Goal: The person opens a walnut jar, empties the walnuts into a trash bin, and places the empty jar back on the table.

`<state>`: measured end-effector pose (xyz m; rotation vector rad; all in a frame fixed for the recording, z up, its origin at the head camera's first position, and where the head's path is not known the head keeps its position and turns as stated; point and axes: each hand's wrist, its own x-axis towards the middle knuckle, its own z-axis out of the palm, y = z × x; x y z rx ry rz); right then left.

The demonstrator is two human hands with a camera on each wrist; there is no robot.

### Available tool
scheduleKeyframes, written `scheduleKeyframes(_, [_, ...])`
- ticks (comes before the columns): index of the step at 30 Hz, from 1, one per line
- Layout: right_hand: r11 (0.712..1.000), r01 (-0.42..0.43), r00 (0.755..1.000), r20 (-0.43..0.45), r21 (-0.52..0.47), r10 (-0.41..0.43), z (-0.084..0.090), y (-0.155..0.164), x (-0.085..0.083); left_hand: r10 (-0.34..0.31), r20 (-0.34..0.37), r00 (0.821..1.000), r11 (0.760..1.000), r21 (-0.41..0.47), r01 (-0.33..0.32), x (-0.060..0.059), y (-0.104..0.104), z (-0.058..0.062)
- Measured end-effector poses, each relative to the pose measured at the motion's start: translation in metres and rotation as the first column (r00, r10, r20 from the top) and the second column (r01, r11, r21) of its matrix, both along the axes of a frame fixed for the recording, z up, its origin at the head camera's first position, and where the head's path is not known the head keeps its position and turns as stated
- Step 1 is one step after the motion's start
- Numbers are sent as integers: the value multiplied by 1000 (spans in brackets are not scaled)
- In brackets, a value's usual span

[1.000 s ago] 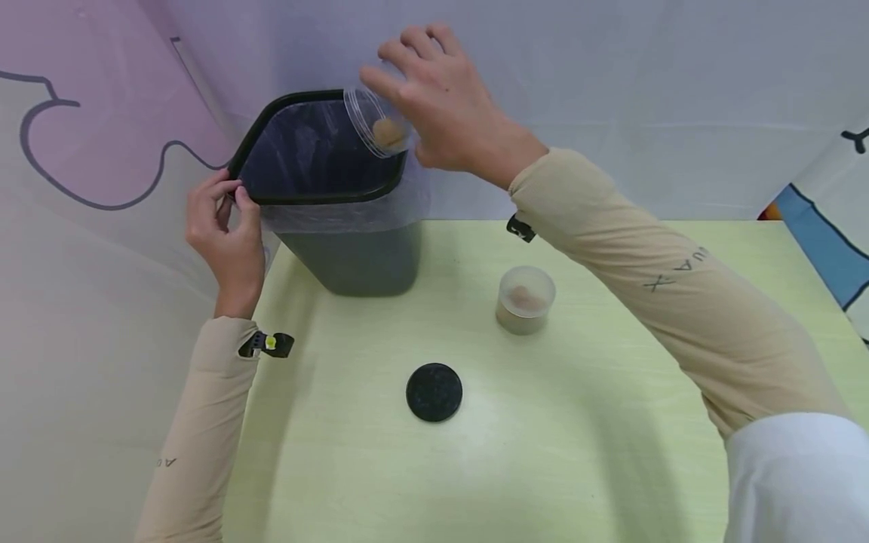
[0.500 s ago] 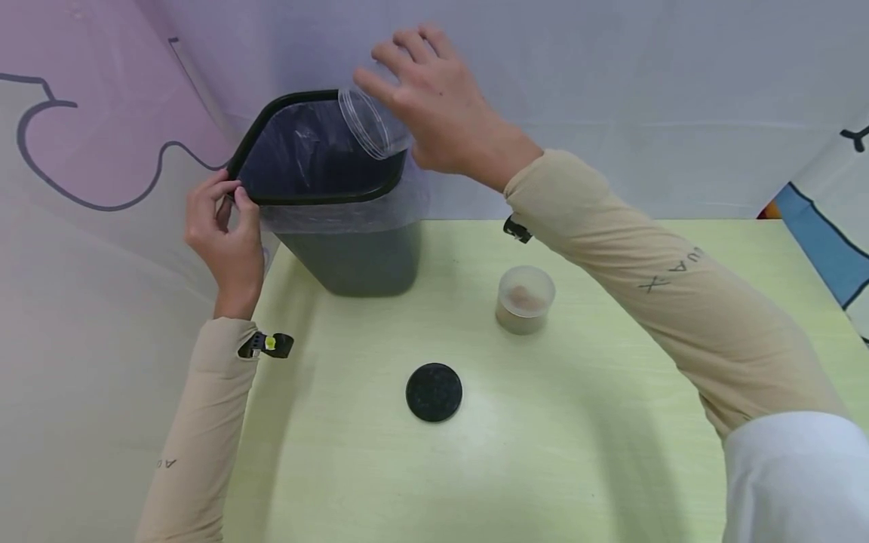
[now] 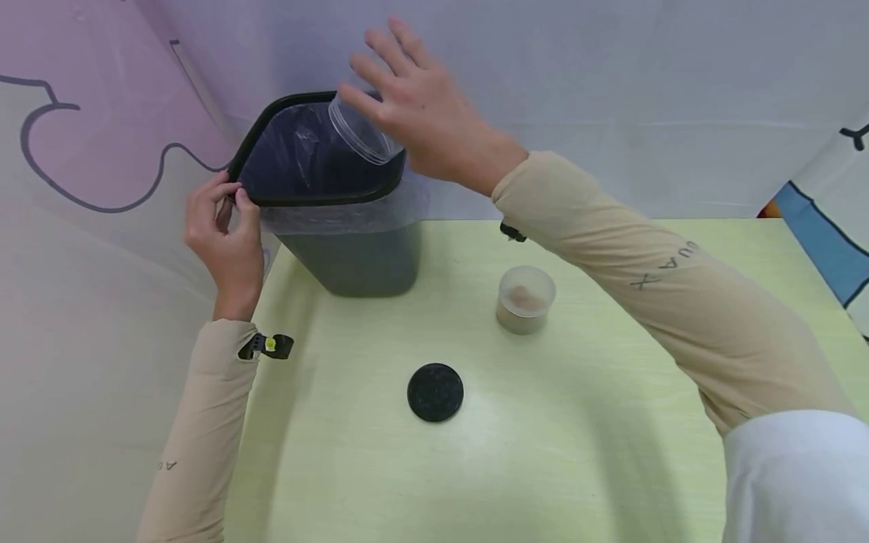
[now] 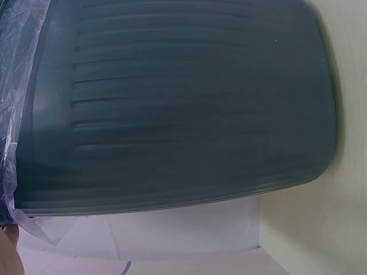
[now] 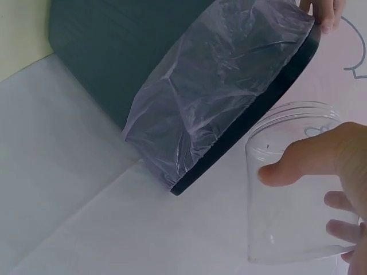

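Note:
My right hand (image 3: 414, 113) holds a clear plastic jar (image 3: 357, 131) tipped mouth-down over the dark bin (image 3: 339, 241), thumb and fingers round its body. In the right wrist view the jar (image 5: 292, 183) looks empty, with my thumb (image 5: 298, 163) across its side. The bin has a black rim (image 3: 319, 197) and a clear plastic liner (image 5: 223, 97). My left hand (image 3: 227, 226) grips the bin's rim at its near left corner. The left wrist view shows only the bin's ribbed dark wall (image 4: 183, 103).
A second clear jar (image 3: 525, 299) with a brownish lump inside stands uncapped on the pale green table (image 3: 557, 422). A round black lid (image 3: 435, 392) lies flat nearer me. White and pink cloth walls close in behind and to the left.
The brownish lump seen in the tilted jar a second ago is gone from it. My right hand has tilted the jar further and shifted slightly left. The left hand has not moved.

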<state>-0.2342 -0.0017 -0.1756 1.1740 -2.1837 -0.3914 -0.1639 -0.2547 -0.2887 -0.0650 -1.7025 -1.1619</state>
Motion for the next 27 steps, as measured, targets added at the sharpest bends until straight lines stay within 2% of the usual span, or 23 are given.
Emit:
scheduleKeyframes(4, [999,-35,999,-14,4,35,-4,0,-1,-3,-1,1000,1000,1,3,0,1,-2])
scheduleKeyframes(10, [996,-82,996,-19,-45,82,-9,0,-1,-8,-13,1000,1000,-13,8,-1,3,-2])
scheduleKeyframes(21, [971,-67,996,38,-229,77,-4,1,-2,-12,-29,1000,1000,-11,12,1,6,0])
scheduleKeyframes(23, [974,-53,998,24,-221,60,-3,1,-2,-11,-28,1000,1000,-13,10,1,6,0])
scheduleKeyframes(27, [990,-10,1000,1,-138,10,-2,-1,-1,-12,-27,1000,1000,-17,11,1,7,1])
